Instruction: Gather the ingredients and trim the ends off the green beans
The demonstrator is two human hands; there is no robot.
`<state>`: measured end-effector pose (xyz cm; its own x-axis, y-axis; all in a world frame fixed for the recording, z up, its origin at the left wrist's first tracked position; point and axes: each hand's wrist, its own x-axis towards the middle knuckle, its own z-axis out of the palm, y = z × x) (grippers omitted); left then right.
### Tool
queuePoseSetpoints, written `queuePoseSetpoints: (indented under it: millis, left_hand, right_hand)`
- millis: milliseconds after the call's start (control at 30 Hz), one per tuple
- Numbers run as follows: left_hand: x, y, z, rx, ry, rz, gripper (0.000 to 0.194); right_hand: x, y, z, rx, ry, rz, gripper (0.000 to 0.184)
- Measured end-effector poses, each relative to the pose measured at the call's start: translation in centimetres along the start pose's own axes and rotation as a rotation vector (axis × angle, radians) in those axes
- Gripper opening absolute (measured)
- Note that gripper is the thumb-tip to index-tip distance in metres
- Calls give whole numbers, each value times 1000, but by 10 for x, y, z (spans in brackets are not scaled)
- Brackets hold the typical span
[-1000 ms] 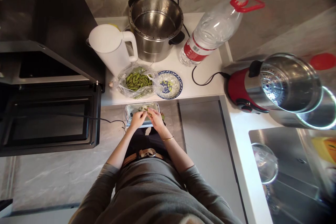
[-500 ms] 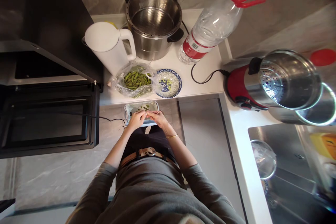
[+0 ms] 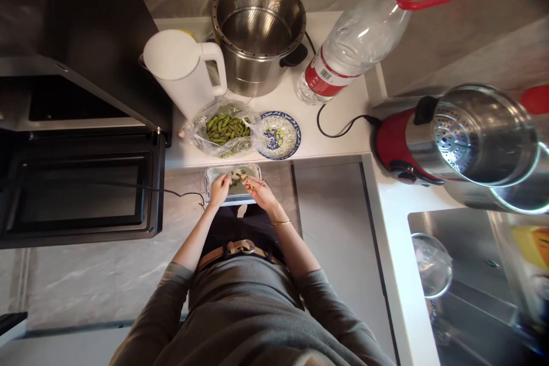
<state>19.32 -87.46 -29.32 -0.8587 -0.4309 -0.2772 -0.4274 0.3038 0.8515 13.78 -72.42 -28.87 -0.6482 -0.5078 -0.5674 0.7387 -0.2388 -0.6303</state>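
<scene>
My right hand (image 3: 262,193) pinches a green soybean pod (image 3: 247,182) between its fingertips. Closed and a short way to its left, my left hand (image 3: 219,189) has its fingertips turned inward; anything in them is hidden. Below both hands is a lined bin (image 3: 208,174) with some green empty pods inside. On the counter in front, a clear plastic bag (image 3: 198,136) lies open, full of soybean pods (image 3: 227,128). Beside it on the right, a blue-and-white patterned plate (image 3: 293,136) carries several shelled beans (image 3: 279,136).
Behind the bag stand a white pitcher (image 3: 182,71) and a steel pot (image 3: 253,71). A large water bottle (image 3: 355,48) leans in view to their right. Farther right are a red electric steamer (image 3: 392,140) and the sink (image 3: 472,257). An oven door (image 3: 86,194) hangs open at left.
My hands have moved apart from each other; the pod now shows in my right fingertips. The counter things have shifted slightly right in view as the head turned.
</scene>
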Motion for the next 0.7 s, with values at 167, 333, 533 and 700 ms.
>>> queuePoseSetpoints:
  millis: [167,333,533,700]
  left_hand:
    - [-1,-11,-2,492,-42,173,21]
    - [-7,-2,2,542,18,391,28]
    - [-11,11,2,659,-13,582,28]
    - [-12,7,7,591,58,630,32]
  right_hand:
    - [3,2,-5,0,82,15,25]
    - [4,7,-1,27,154,47,23]
    - [2,7,6,90,148,71,21]
    - [-5,9,11,91,110,62,22]
